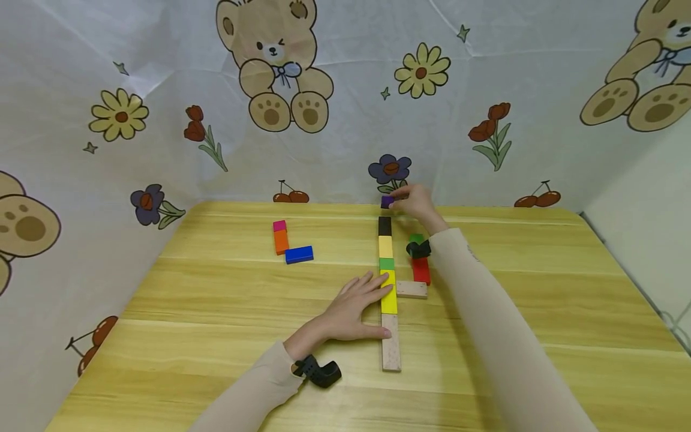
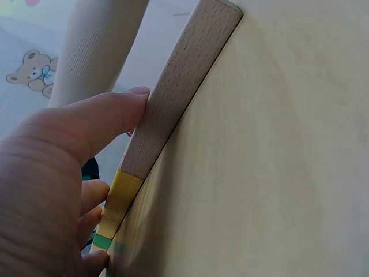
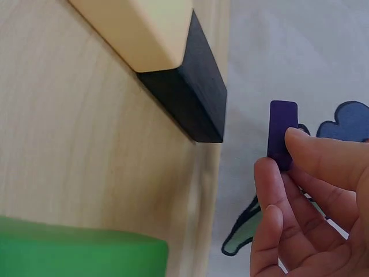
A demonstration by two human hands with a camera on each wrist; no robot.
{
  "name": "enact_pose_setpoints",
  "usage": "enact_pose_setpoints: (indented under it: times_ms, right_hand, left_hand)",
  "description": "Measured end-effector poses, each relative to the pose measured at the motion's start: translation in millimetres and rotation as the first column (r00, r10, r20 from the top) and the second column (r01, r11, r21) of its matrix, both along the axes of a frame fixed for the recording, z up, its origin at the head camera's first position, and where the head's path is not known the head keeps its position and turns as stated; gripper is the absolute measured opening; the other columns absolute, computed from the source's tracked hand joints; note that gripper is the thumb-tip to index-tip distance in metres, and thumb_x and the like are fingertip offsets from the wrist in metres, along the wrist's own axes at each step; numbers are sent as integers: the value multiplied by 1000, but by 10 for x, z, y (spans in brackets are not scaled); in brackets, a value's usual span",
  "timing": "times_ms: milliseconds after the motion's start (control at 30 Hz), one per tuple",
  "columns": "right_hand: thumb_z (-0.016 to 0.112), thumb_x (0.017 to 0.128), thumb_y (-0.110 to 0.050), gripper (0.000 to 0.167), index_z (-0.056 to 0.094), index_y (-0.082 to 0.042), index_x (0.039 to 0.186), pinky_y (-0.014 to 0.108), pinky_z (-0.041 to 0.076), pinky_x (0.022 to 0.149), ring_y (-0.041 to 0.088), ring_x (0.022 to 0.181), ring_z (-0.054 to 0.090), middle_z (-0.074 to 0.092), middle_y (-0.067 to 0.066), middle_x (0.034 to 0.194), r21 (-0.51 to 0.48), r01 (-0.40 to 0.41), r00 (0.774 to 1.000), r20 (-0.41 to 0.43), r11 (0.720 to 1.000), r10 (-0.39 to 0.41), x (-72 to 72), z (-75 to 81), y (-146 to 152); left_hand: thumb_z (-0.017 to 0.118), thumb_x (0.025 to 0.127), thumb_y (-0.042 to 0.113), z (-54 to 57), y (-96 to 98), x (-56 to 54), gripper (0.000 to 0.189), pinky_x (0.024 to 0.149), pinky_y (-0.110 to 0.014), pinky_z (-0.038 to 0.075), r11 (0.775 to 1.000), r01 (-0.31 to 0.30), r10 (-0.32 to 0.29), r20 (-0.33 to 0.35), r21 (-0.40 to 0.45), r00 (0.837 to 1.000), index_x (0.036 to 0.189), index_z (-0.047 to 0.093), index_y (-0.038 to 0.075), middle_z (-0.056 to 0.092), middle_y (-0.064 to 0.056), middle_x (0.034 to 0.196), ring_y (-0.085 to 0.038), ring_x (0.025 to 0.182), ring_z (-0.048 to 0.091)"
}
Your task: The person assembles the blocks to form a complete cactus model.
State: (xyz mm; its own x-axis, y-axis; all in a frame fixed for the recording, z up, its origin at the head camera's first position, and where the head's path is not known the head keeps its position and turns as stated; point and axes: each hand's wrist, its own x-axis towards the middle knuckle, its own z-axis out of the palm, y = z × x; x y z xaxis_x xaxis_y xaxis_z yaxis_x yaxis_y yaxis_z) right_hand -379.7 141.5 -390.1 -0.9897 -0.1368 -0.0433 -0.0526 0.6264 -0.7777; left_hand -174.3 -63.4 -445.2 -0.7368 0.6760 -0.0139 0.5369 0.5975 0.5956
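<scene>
Between thumb and fingers my right hand point(image 1: 414, 203) pinches a small purple block point(image 3: 281, 127), held past the far end of a straight row of blocks. That row runs from a black block point(image 1: 384, 226) through a cream block point(image 1: 385, 246), a green block point(image 1: 386, 264) and a yellow block point(image 1: 388, 303) to a plain wooden block point(image 1: 391, 354) nearest me. My left hand point(image 1: 351, 311) rests along the row's left side, fingers spread. Its fingertips lie at the yellow block, and the thumb touches the plain wooden one.
Left of the row lie a pink block point(image 1: 279, 225), an orange block point(image 1: 281, 242) and a blue block point(image 1: 299, 255). To the right are another green block point(image 1: 416, 238), a red block point(image 1: 421, 273) and a second wooden block point(image 1: 412, 290). A printed cloth point(image 1: 345, 162) hangs behind the table.
</scene>
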Motion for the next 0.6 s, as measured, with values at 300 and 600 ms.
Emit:
enact_pose_setpoints:
  times_ms: [300, 600]
  right_hand:
    - [68, 90, -9, 35, 65, -2, 124, 46, 45, 100, 33, 114, 52, 58, 20, 126, 28, -11, 999, 47, 1000, 10, -16, -73, -19]
    - [69, 89, -8, 34, 67, 0, 121, 45, 45, 102, 33, 113, 55, 63, 21, 123, 59, -19, 999, 46, 998, 16, -41, -120, -35]
  left_hand:
    - [69, 85, 53, 6, -1, 0, 86, 124, -46, 4, 1000, 5, -5, -4, -5, 1000, 155, 31, 20, 12, 5, 165, -24, 154, 1]
    - [68, 85, 54, -14, -11, -11, 86, 124, -45, 4, 1000, 2, -2, -1, -11, 1000, 155, 30, 22, 11, 7, 165, -22, 154, 0]
